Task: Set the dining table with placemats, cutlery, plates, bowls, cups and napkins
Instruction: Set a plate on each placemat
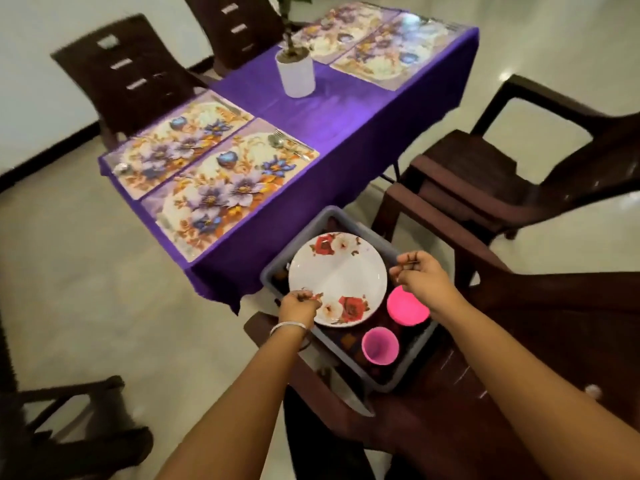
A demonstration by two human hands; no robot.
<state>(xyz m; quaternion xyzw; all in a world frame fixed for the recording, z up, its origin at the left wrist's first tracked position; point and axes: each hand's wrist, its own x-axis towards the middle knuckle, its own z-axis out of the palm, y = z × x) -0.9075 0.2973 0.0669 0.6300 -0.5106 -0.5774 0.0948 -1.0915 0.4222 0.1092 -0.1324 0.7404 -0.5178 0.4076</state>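
A white plate with red flowers (337,277) lies over a grey tub (408,372) on a brown chair. My left hand (299,303) grips the plate's near left rim. My right hand (417,275) curls at its right rim; whether it holds the rim I cannot tell. In the tub sit a bright pink bowl (407,308) and a pink cup (380,345). The purple-clothed table (329,123) carries several floral placemats; the nearest placemat (228,188) has a fork and spoon (282,142) on its far end.
A white pot with a plant (296,72) stands mid-table. Brown chairs surround the table: stacked chairs (491,188) at right, two at the far side (135,71), one at lower left (62,427). A knife (353,398) lies on the seat beside the tub.
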